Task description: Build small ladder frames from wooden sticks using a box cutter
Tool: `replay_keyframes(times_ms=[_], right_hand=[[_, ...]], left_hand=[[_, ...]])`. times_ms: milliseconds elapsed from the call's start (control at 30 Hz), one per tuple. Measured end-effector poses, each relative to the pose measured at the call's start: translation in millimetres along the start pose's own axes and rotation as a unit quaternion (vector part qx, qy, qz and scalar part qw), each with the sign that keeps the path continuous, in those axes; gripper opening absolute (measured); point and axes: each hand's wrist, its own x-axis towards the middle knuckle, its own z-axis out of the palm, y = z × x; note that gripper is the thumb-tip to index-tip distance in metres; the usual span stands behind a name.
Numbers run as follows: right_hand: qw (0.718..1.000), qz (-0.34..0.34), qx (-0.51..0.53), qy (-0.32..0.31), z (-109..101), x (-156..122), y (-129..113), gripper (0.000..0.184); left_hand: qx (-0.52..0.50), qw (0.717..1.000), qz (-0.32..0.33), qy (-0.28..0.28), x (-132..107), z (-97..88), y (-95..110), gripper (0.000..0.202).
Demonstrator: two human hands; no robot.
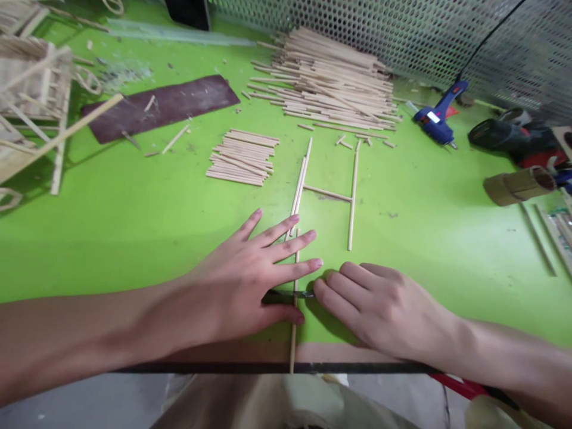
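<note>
My left hand [250, 280] lies flat on the green table [134, 226] with fingers spread, pressing down a thin wooden stick [294, 339] that runs over the front edge. My right hand [375, 304] is curled in a grip around a small dark blade [286, 294] laid across that stick. Just beyond the fingers lies an H-shaped frame of glued sticks [328, 192].
A small stack of short sticks [243, 157] and a large pile of long ones [328, 80] lie further back. A blue glue gun [435, 116], a dark tool [513, 138] and a cardboard tube [521, 185] are at right. Brown sandpaper [161, 106] and a stick model [31, 113] sit left.
</note>
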Motion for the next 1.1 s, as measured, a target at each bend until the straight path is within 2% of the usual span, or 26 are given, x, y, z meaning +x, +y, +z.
replay_keyframes(times_ms=[633,767,833,900,933,1100], right_hand=[[1.000,0.006,-0.021,-0.016,-6.6,-10.4,2.7,0.027],[1.000,0.007,-0.014,-0.017,-5.7,-9.3,2.4,0.026],[1.000,0.010,-0.007,-0.017,-4.8,-8.7,2.5,0.027],[1.000,0.010,0.002,-0.018,-3.8,-8.5,3.0,0.028],[1.000,0.010,0.007,-0.020,-3.3,-8.7,3.3,0.028],[0.999,0.008,0.027,-0.023,-0.7,-7.6,3.5,0.027]], left_hand=[[0.001,0.999,0.009,-0.034,0.4,0.1,-6.4,0.071],[0.024,0.998,0.047,0.021,-1.8,-5.8,-5.5,0.068],[0.030,0.993,0.084,0.071,-4.6,-10.1,-3.8,0.049],[0.035,0.986,0.119,0.112,-7.2,-12.6,-1.1,0.019],[0.042,0.983,0.132,0.124,-8.1,-12.9,0.5,0.015],[0.168,0.958,0.183,0.144,-5.7,-12.4,11.0,0.034]])
